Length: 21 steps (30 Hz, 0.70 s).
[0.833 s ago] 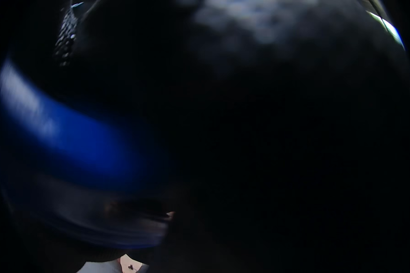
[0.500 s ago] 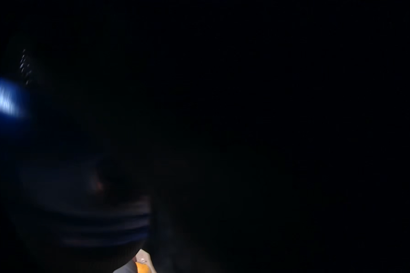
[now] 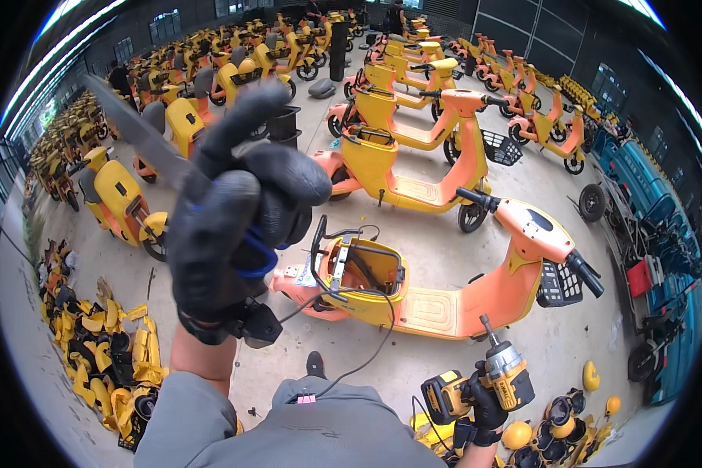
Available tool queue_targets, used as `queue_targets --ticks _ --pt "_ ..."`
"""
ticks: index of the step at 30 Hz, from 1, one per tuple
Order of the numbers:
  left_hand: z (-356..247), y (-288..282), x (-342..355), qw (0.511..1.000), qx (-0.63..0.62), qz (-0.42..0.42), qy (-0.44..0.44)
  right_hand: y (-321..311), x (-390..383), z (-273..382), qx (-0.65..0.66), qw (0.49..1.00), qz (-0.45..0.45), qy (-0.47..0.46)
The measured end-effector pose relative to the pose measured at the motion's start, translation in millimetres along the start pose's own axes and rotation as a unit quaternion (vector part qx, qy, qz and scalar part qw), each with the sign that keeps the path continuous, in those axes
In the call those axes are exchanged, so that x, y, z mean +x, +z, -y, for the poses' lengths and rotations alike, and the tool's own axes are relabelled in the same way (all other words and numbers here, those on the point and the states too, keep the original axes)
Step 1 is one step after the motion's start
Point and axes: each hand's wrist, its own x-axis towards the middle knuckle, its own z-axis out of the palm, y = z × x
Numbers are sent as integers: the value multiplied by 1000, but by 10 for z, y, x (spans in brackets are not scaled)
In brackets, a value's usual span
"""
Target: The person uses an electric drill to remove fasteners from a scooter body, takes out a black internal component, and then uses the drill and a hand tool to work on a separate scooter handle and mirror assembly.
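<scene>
In the head view, the left grip (image 3: pixel 242 203), black-gloved and blurred close to the lens, was curled round a blue-handled tool (image 3: pixel 136 129) whose grey blade pointed up and left. The right grip (image 3: pixel 485 402) was closed round the handle of a yellow-and-black power driver (image 3: pixel 511 374). Ahead of the right grip, a pink-and-yellow scooter (image 3: pixel 433 312) stood with its compartment open; whether the driver's tip touched it could not be told. All this was over a pale, scuffed floor (image 3: pixel 417 360). Yellow parts (image 3: pixel 105 343) lay heaped left of the left grip, more (image 3: pixel 554 425) right of the right grip. Beyond both, scooter rows (image 3: pixel 398 148) filled the dark-walled hall; teal carts (image 3: pixel 632 175) stood far right.
</scene>
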Motion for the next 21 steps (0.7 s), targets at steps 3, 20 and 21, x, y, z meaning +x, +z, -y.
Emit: queue_targets --ticks 3,20,21 --pt "1731 -1826 -411 943 34 -10 -332 1347 434 -613 -29 999 0 15" --pt "4465 -7285 192 843 -25 267 -467 7869 2863 -3249 -39 994 102 -13" --pt "4488 -7283 241 841 -23 271 -468 7853 2914 -3252 -40 994 99 -17"
